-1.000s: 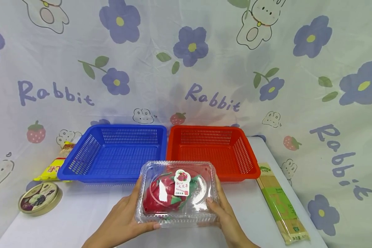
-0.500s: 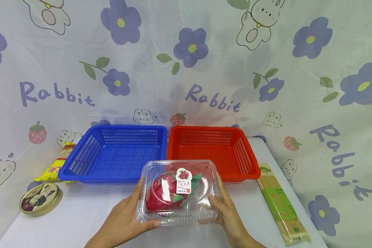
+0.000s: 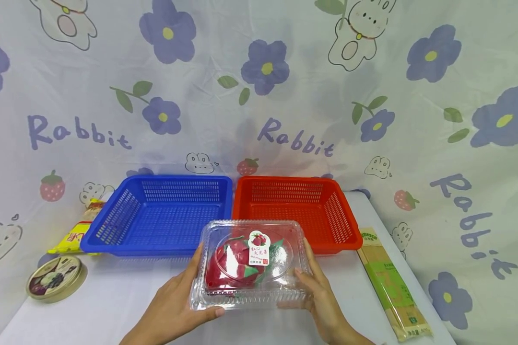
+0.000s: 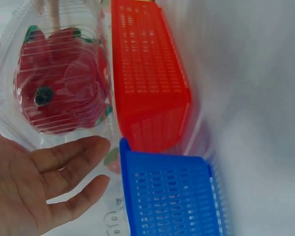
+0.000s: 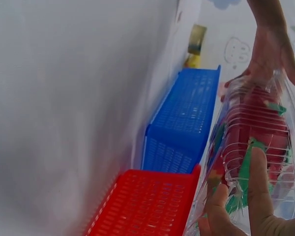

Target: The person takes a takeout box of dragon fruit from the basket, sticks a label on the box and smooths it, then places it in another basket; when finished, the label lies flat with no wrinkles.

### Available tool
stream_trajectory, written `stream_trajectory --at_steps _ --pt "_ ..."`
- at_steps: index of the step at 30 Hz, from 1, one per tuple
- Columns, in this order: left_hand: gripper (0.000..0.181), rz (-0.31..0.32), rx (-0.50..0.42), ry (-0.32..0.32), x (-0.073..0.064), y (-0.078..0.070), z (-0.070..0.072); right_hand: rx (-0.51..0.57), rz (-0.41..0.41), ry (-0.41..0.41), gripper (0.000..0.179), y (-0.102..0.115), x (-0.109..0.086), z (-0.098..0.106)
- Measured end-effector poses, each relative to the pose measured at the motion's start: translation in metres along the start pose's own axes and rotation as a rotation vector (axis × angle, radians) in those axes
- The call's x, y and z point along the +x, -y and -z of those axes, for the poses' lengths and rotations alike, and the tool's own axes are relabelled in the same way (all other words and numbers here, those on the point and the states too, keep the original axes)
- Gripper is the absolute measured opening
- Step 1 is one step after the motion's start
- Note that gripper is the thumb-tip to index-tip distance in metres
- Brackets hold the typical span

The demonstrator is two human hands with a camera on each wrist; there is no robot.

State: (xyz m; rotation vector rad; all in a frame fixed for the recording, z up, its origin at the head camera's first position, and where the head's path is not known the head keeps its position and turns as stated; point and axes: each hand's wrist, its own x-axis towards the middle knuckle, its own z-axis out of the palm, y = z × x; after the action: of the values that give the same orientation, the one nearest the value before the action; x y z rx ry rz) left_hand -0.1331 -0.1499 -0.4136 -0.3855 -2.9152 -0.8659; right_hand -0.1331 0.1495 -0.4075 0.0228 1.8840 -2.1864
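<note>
A clear plastic clamshell box [image 3: 280,282] with a white fruit label is held up over the near part of the table. Inside it lies red dragon fruit [image 3: 230,266] with green tips, towards the box's left side. My left hand [image 3: 172,297] grips the left end, its thumb along the near lower edge. At the right end my right hand [image 3: 323,297] holds the box, with the thumb on the near right corner. In the left wrist view the left hand's fingers [image 4: 73,162] lie along the box. In the right wrist view, fingers [image 5: 260,182] press against the clear plastic.
Behind the box stand a blue basket [image 3: 155,249] and a red basket [image 3: 293,249], side by side. On the left are a yellow snack bag [image 3: 71,239] and a round tin [image 3: 56,278]. A flat pack of noodles [image 3: 390,285] lies along the right edge.
Both hands have shifted the box slightly to the right and a little away. The baskets and the other items have stayed in place.
</note>
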Motion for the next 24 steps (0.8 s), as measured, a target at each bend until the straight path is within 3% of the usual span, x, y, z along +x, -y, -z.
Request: stream_trajectory --at_steps 11,24 --pt "0.127 -0.057 0.005 -0.053 -0.0002 0.0039 -0.0049 0.028 0.007 0.003 0.068 0.0038 0.0015 0.0023" --pt "0.121 -0.056 0.008 -0.063 -0.0028 0.0028 -0.0076 0.026 0.035 -0.056 0.067 0.0099 0.0074 0.0043"
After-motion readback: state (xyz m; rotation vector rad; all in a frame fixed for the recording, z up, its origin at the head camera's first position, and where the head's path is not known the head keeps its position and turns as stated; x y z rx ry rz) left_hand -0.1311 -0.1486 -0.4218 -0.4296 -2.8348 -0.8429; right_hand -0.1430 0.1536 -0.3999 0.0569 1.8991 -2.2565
